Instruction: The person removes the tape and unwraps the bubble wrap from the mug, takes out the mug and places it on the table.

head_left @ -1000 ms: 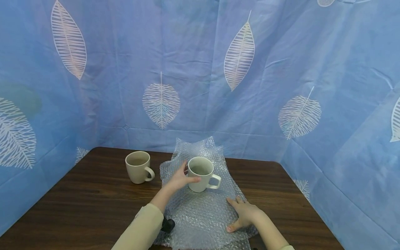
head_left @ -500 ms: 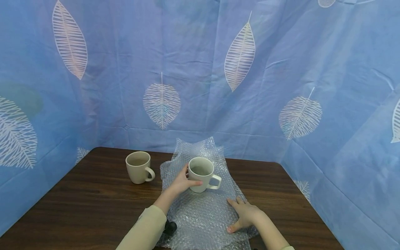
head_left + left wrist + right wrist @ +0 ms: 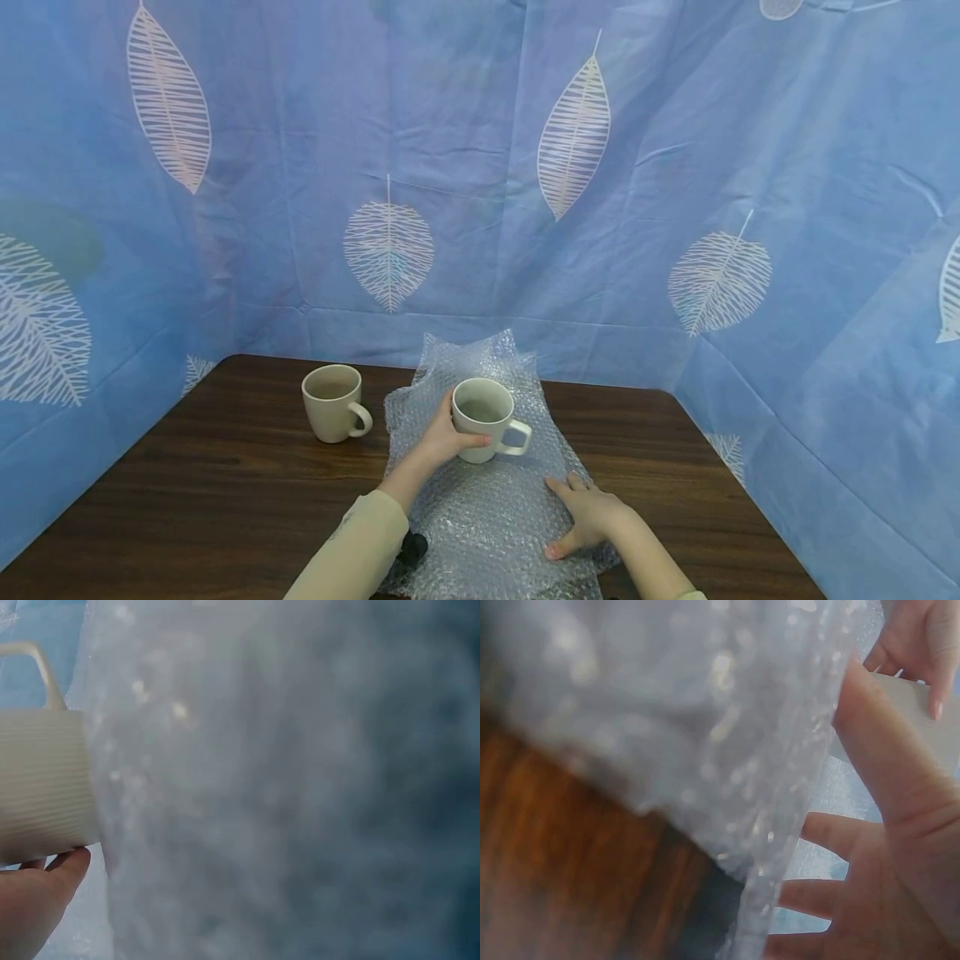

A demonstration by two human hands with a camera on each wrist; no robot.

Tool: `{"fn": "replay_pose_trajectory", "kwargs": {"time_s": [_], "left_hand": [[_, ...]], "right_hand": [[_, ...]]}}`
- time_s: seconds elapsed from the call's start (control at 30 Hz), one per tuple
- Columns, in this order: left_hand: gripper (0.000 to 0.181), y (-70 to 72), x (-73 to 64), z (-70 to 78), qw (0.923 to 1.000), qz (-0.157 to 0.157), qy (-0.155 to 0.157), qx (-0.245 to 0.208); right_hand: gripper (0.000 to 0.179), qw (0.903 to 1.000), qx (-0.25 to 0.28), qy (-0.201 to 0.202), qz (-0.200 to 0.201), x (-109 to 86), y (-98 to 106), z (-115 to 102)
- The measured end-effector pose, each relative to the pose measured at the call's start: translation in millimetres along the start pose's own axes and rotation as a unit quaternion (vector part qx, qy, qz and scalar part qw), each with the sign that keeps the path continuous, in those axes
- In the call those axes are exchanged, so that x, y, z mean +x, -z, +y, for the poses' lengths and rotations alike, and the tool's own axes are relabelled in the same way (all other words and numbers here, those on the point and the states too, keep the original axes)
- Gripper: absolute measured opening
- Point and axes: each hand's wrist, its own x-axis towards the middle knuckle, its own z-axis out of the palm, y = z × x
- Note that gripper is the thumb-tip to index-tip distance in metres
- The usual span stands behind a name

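Observation:
A cream mug (image 3: 480, 425) stands upright on a sheet of bubble wrap (image 3: 498, 517), its handle turned to the right. My left hand (image 3: 441, 437) holds this mug from the left, thumb across the front and the other fingers mostly hidden behind it. The left wrist view shows fine ridges on the mug's wall (image 3: 45, 780) with fingertips against it. My right hand (image 3: 588, 512) rests spread on the right edge of the bubble wrap, fingers extended. In the right wrist view, the wrap (image 3: 667, 712) blurs across the foreground beside my thumb.
A second cream mug (image 3: 330, 412) stands on the dark wooden table (image 3: 187, 492), left of the bubble wrap. Behind the table hangs a blue curtain (image 3: 465, 250) with white leaf prints. A small black object (image 3: 413, 548) shows beside my left sleeve.
My left hand has slid slightly right and closer around the mug, its thumb reaching further across the front. The mug, bubble wrap and right hand look almost unmoved.

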Motion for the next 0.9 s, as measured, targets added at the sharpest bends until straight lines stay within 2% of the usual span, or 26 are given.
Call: {"fn": "replay_pose_trajectory", "kwargs": {"time_s": [0.17,0.47,0.7,0.9], "left_hand": [[0.103,-2.7,1.9,-1.8,1.0,0.003,0.002,-0.007],[0.106,-2.3,2.8,-2.7,0.999,0.021,0.039,0.006],[0.104,-1.9,3.2,-2.0,0.9991,0.029,0.02,0.023],[0.101,-0.2,3.4,-0.3,0.9994,0.027,0.005,0.019]], "right_hand": [[0.107,1.0,0.001,-0.003,0.0,-0.7,0.8,-0.1],[0.107,1.0,-0.001,-0.001,-0.001,-1.8,3.1,-0.8],[0.107,1.0,0.001,-0.003,-0.001,-2.3,3.4,-1.7],[0.107,1.0,-0.001,0.0,0.0,-2.3,2.7,-1.8]]}}
